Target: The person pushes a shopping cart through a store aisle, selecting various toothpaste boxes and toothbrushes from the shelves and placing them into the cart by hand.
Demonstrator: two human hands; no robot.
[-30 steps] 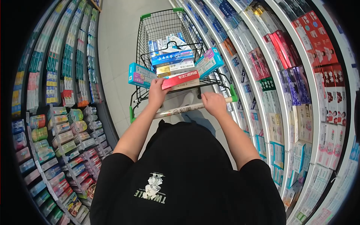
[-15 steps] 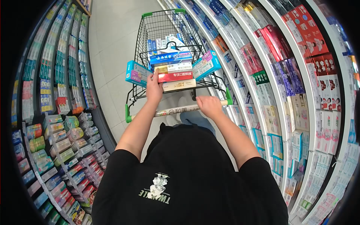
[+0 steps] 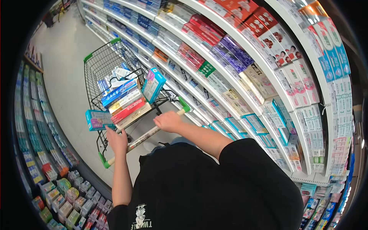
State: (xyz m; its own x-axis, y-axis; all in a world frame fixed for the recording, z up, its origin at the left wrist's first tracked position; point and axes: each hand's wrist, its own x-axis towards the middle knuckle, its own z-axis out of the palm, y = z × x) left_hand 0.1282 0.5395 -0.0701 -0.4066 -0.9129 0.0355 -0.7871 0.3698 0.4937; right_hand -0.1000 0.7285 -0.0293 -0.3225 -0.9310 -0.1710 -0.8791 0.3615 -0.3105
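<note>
A black wire shopping cart [image 3: 93, 63] with green corners stands ahead at the upper left. My right hand [image 3: 168, 122] is closed around the right part of its pale handle [image 3: 145, 136]. Near the boxes at the cart's near end is my left hand [image 3: 117, 140], its fingers apart and nothing in it. Just beyond it lie a red box [image 3: 128, 110], a cream box [image 3: 134, 115] and a blue box [image 3: 119, 93], stacked in a row. A teal box [image 3: 99, 120] leans at the left and another teal box [image 3: 153, 85] at the right.
Long white shelves [image 3: 214, 50] full of boxed goods curve along the right, close to the cart's right side. Dark racks [image 3: 38, 115] of hanging packs run down the left, with bins of small packs [image 3: 71, 195] below. Grey floor [image 3: 63, 50] stretches ahead.
The view has swung to the right, so the cart now appears further left and tilted. My left hand has come away from the red box. My right hand remains on the handle.
</note>
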